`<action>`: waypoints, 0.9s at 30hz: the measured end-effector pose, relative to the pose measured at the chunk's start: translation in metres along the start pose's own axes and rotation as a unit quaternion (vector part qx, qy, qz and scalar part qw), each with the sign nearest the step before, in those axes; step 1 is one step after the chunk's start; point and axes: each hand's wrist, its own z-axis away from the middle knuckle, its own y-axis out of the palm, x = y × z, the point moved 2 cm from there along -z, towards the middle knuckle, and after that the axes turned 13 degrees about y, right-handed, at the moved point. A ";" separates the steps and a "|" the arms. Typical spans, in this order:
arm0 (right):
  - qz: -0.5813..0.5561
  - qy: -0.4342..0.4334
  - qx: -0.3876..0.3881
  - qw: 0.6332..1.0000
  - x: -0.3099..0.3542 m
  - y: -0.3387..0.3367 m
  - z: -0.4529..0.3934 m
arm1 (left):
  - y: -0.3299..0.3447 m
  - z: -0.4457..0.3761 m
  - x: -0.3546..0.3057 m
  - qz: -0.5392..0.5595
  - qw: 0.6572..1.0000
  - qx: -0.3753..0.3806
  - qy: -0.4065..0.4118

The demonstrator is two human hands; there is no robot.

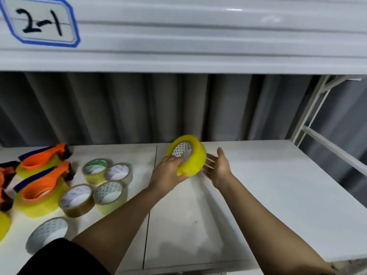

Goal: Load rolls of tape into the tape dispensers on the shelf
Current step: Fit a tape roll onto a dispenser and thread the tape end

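Note:
My left hand (168, 169) grips a thick yellow tape roll (193, 157) with fingers in its white-printed core, holding it tilted above the middle of the white shelf (278, 185). My right hand (218, 167) is open, palm toward the roll, just to its right and apart from it. Two orange tape dispensers (42, 153) (41, 187), each sitting on a yellow roll, lie at the left. Parts of further dispensers (6, 183) show at the left edge.
Several loose rolls lie left of centre: a green-cored one (95, 169), a clear one (118, 173), a brown one (77, 200), a yellowish one (110, 195), a white one (47, 234). A shelf beam labelled "2-1" (42, 22) hangs overhead. Grey curtain behind.

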 end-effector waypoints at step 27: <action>0.125 -0.076 0.260 0.954 -0.074 0.164 0.060 | -0.096 0.093 0.090 -0.002 0.999 -0.033 -0.041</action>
